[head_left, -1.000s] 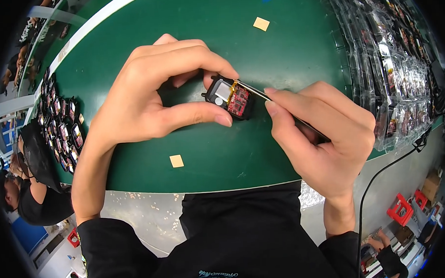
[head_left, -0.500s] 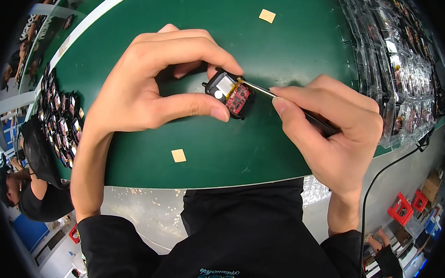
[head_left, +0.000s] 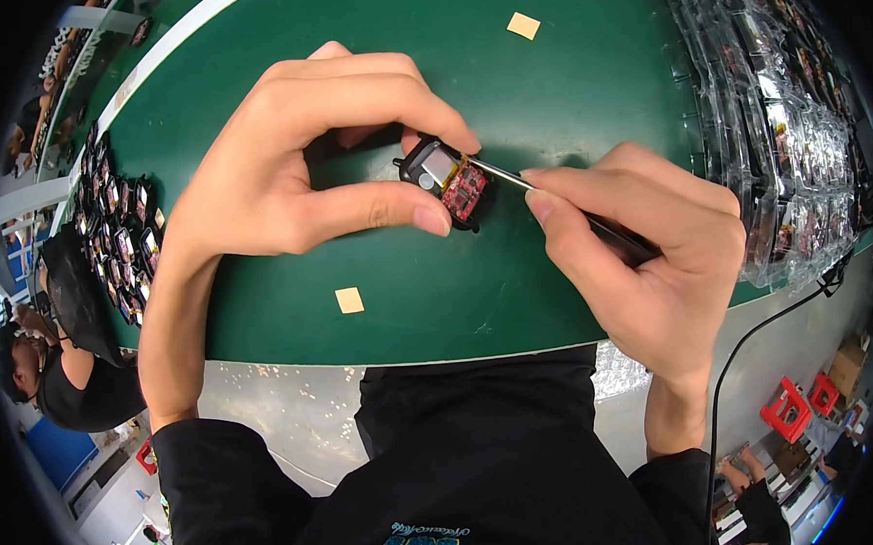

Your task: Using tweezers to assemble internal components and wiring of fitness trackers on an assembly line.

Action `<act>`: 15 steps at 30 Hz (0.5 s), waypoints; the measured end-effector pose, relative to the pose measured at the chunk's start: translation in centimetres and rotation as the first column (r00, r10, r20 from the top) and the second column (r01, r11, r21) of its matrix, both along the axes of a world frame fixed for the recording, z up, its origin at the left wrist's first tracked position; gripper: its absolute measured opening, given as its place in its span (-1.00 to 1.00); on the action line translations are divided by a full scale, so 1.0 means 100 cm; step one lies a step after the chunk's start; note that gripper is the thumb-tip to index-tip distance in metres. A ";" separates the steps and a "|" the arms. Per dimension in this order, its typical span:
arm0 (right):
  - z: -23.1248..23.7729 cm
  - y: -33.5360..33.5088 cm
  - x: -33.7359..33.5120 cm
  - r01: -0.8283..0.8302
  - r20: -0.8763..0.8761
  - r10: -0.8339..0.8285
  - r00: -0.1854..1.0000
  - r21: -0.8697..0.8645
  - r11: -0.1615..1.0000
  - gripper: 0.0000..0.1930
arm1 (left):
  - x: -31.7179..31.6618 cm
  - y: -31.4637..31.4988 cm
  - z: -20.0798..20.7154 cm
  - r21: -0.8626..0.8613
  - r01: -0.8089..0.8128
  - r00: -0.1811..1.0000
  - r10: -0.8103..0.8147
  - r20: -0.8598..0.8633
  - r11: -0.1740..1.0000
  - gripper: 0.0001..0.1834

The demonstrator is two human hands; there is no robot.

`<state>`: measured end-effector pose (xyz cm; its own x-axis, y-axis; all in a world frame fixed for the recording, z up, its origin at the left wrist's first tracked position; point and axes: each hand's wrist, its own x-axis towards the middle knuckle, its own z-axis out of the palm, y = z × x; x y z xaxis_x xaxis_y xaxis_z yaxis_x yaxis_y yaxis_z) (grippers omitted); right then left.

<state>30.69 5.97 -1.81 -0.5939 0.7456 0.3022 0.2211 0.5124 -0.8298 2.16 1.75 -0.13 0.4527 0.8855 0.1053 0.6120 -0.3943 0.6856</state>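
Note:
My left hand grips a small open smartwatch case between thumb and bent fingers, just above the green table. Inside the black case are a silver battery-like block, a red circuit board, a strip of yellow tape between them and a round pale disc. Held like a pen in my right hand is a slim pointed tool with a silver shaft and dark handle. Its tip meets the case's upper right edge near my left index fingertip; whether it touches the inner parts I cannot tell.
Two small cream squares lie on the green table. Many watch cases crowd the left side. Clear plastic trays with parts are stacked at right, near a black cable. Another person sits at left.
The tool tip and my right hand have shifted slightly left and up along the case. The round disc looks greyer now. My left hand keeps its grip.

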 end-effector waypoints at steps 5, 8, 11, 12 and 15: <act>0.002 -0.001 0.001 0.007 0.024 -0.007 1.000 -0.004 1.000 -0.81 | 0.000 -0.003 0.000 0.031 0.017 1.000 -0.017 -0.015 0.999 -0.39; -0.003 0.001 0.000 -0.001 -0.018 0.002 1.000 0.037 0.999 -0.81 | 0.000 -0.001 0.002 0.043 0.023 0.999 -0.021 -0.033 0.999 -0.40; -0.004 0.004 0.000 -0.017 -0.040 0.021 0.999 0.097 0.995 -0.82 | -0.001 0.004 0.001 0.057 0.029 0.999 -0.028 -0.018 0.998 -0.40; -0.002 0.005 0.000 0.010 -0.054 -0.006 0.999 0.070 0.997 -0.84 | 0.000 0.005 0.002 0.047 0.016 1.000 -0.015 -0.016 0.999 -0.40; 0.006 0.005 0.006 0.103 -0.063 -0.102 0.993 0.016 0.995 -0.88 | 0.006 0.007 0.005 0.070 -0.008 1.000 0.009 -0.016 0.998 -0.39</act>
